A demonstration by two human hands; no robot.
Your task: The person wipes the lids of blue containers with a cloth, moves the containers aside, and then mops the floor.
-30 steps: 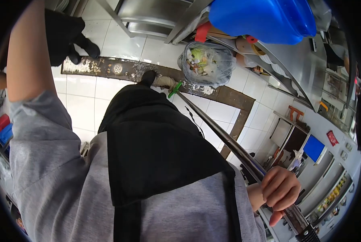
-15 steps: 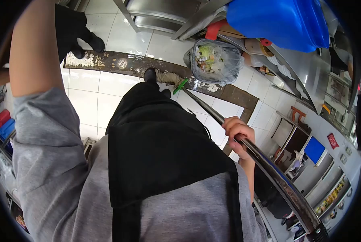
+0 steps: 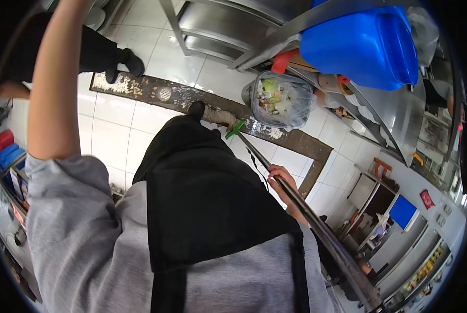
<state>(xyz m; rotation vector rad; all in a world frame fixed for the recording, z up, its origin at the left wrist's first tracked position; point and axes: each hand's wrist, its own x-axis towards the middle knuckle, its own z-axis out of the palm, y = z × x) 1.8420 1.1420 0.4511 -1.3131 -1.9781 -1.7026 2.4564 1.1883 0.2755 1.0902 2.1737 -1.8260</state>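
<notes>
My right hand (image 3: 282,178) is wrapped around the metal handle of a mop (image 3: 317,221), which slants from the lower right down to the floor. At its far end a green clamp (image 3: 235,130) holds a beige, dirty-looking mop head (image 3: 220,117), lying on a worn brown floor strip beside my black shoe (image 3: 196,110). My left arm (image 3: 56,99) is stretched up and away; its hand is beyond the top edge of the view.
A bin lined with clear plastic (image 3: 307,112) holds food scraps near the mop head. Above it are a blue plastic container (image 3: 351,49) and a steel table (image 3: 228,18). Another person's dark-clothed leg and shoe (image 3: 133,62) are at upper left. White shelves (image 3: 421,242) stand at right.
My right hand and the mop handle's upper part have shifted left in view, with the hand nearer the green clamp. My left arm reaches further up. The camera view has shifted slightly.
</notes>
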